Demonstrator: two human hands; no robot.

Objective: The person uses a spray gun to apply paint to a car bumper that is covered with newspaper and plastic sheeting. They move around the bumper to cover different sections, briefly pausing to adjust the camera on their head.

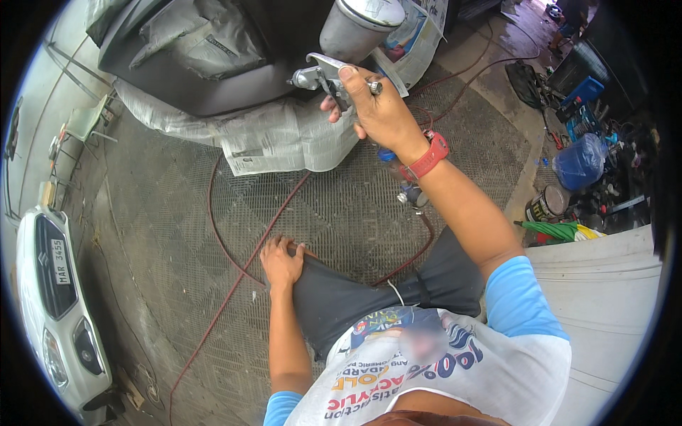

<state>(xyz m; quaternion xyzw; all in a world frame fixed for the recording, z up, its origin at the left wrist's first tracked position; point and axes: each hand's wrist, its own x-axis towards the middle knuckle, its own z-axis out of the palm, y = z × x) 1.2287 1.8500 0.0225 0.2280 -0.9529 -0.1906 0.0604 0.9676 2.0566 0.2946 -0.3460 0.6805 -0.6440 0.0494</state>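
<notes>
The right grip [376, 103] holds a spray gun [349, 41], handle mostly hidden; left grip [282, 263] lies unclenched on the knee [307, 285]; newspaper [273, 145] print is unreadable.

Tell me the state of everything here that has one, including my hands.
Right hand: gripping spray gun
Spray gun: raised, cup attached
Left hand: resting on left knee
Red watch: worn
Dark panel: edged with newspaper
Newspaper: draped, creased
Red hose: lying on floor
White car: parked

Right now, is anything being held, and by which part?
The right hand holds a spray gun by its handle; the left hand holds nothing, resting on the leg.
</notes>
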